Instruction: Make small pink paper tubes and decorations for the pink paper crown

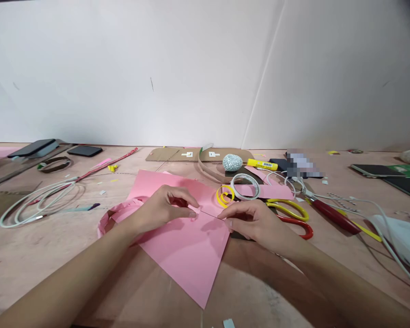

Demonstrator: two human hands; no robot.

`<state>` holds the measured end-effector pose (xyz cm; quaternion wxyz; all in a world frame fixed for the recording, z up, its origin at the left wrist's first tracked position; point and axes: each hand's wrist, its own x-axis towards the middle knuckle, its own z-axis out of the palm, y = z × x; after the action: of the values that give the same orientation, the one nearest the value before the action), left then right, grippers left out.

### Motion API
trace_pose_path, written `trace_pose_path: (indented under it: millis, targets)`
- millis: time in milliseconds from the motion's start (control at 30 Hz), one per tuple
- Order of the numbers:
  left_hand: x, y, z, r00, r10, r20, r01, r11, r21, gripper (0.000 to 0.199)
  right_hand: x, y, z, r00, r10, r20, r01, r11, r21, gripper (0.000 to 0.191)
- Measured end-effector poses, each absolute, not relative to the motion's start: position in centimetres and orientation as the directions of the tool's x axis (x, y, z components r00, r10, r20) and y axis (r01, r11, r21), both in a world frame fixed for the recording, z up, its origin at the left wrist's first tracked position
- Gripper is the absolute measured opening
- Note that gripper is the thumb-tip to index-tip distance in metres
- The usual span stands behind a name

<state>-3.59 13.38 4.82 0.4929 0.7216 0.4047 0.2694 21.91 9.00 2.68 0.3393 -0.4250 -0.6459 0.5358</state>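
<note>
Over a pink paper sheet (187,255), both hands are raised close together with their fingers pinched. My left hand (167,207) grips a small pink paper strip (193,208), which has a curled bit at its lower end. From it a thin dark wire or thread (210,215) runs to the right, and my right hand (251,219) pinches its other end. I cannot tell how the strip and the thin line are joined. A ring of crumpled pink paper (104,223) lies under my left wrist. Just past my right fingers sits a yellow paper spiral (224,196).
Right of my hands are a white tape roll (245,187), scissors with yellow and red handles (305,228), a glue stick (262,164) and a dark red handled tool (335,216). A coiled white cable (12,218) lies left. Cardboard (167,155) rests near the white wall.
</note>
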Motion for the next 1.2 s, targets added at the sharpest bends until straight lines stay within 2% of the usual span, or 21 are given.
trace_pose_path:
  millis: [67, 167, 300, 533, 667, 833, 900, 1067, 1200]
  targets:
    - [-3.3, 13.1, 4.7, 0.514, 0.858, 0.006, 0.392, -0.241, 0.888, 0.007, 21.8, 9.0, 2.6, -0.393, 0.920, -0.008, 0.185, 0.070, -0.980, 0.011]
    - [-2.4, 12.3, 4.7, 0.518, 0.854, 0.048, 0.369, -0.273, 0.888, 0.007, 21.5, 9.0, 2.4, -0.363, 0.932, -0.005, 0.136, 0.048, -0.990, 0.009]
    - [-1.1, 11.2, 4.7, 0.517, 0.855, 0.033, 0.268, -0.199, 0.943, 0.011, 21.0, 8.9, 2.1, -0.345, 0.939, -0.001, 0.052, 0.018, -0.998, 0.016]
    - [-1.3, 11.8, 3.6, 0.434, 0.901, 0.020, 0.167, -0.103, 0.981, 0.029, 20.9, 9.1, 1.9, -0.337, 0.941, -0.015, 0.069, 0.008, -0.998, 0.015]
    - [-1.5, 12.1, 3.5, 0.416, 0.908, 0.043, 0.119, -0.101, 0.988, 0.021, 20.8, 9.1, 2.0, -0.336, 0.942, -0.025, 0.064, -0.004, -0.998, 0.015]
    - [-0.6, 11.4, 3.9, 0.428, 0.904, 0.011, 0.144, -0.081, 0.986, 0.015, 20.5, 9.1, 2.1, -0.338, 0.941, -0.020, 0.054, -0.002, -0.999, 0.013]
    - [-0.7, 11.5, 4.3, 0.357, 0.933, 0.050, 0.137, -0.105, 0.985, 0.017, 20.5, 9.2, 1.9, -0.325, 0.946, -0.003, 0.050, 0.014, -0.999, 0.013]
    - [-2.7, 13.1, 5.9, 0.034, 0.973, 0.226, 0.112, -0.229, 0.967, 0.017, 20.9, 9.8, 1.5, -0.259, 0.966, 0.018, 0.029, 0.026, -0.999, 0.014]
    - [-3.6, 14.1, 6.0, -0.089, 0.974, 0.211, 0.076, -0.204, 0.976, 0.021, 20.9, 9.9, 1.3, -0.237, 0.971, -0.005, 0.031, 0.002, -1.000, 0.015]
